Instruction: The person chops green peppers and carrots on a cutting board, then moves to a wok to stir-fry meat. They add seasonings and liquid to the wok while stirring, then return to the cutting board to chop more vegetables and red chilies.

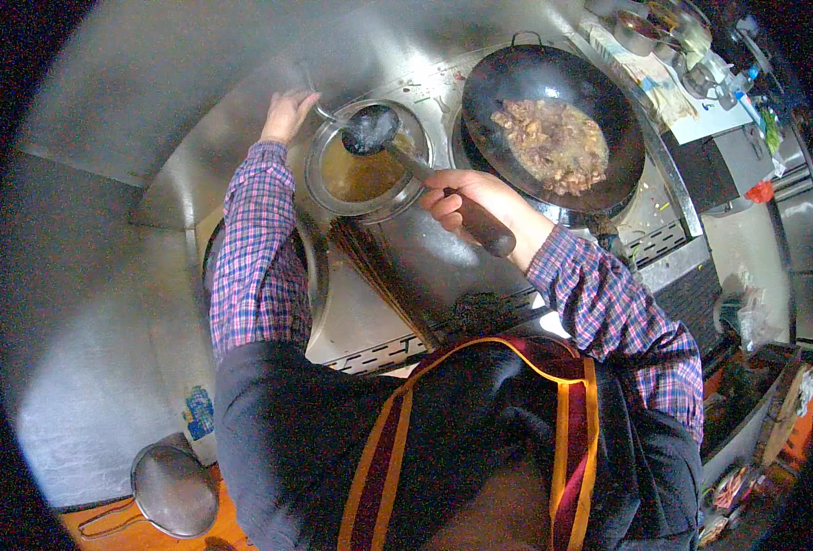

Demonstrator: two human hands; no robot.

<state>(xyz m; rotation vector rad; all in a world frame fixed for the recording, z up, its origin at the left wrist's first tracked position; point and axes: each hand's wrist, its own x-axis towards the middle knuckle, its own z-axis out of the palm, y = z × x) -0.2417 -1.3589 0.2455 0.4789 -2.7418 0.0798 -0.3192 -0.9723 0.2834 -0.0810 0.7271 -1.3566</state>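
Note:
My right hand (458, 200) grips the dark wooden handle of a ladle (372, 129). The ladle's black bowl is over a round metal pot (315, 187) that holds brownish liquid. My left hand (289, 116) is at a thin metal faucet or pipe (325, 115) beside the pot's upper left rim; whether its fingers close on it I cannot tell. To the right, a black wok (482, 103) with a loop handle sits on a burner, and chopped browned meat (551, 144) lies in bubbling liquid inside it.
A bamboo wok brush (379, 275) lies below the pot. Part of another round vessel (317, 262) shows behind my left arm. A fine-mesh strainer (176, 490) rests at the lower left. Metal containers (635, 33) stand at the upper right. A steel wall (193, 89) borders the stove.

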